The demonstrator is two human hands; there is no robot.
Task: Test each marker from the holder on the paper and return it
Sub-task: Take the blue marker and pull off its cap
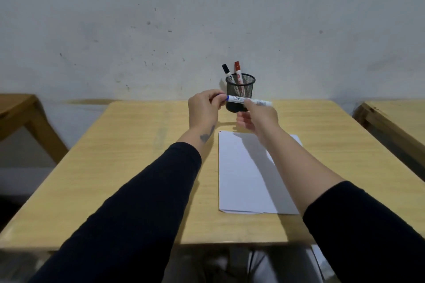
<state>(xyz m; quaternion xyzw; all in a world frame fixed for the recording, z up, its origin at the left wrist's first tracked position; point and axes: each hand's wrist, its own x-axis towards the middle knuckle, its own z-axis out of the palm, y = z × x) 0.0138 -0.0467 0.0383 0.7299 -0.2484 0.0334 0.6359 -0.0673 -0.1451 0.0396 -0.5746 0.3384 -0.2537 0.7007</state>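
A blue marker (247, 100) lies level in the air in front of the black mesh holder (243, 89). My left hand (203, 108) pinches its blue cap end. My right hand (258, 119) grips the white barrel from below. A black-capped marker (227, 72) and a red-capped marker (238, 71) stand in the holder near the table's far edge. A white sheet of paper (243, 172) lies flat on the table under my right forearm, with a tiny red mark at its top left corner.
The light wooden table (138, 167) stands against a scuffed white wall. Another wooden table (395, 119) is at the right, and a wooden piece of furniture (20, 112) at the left.
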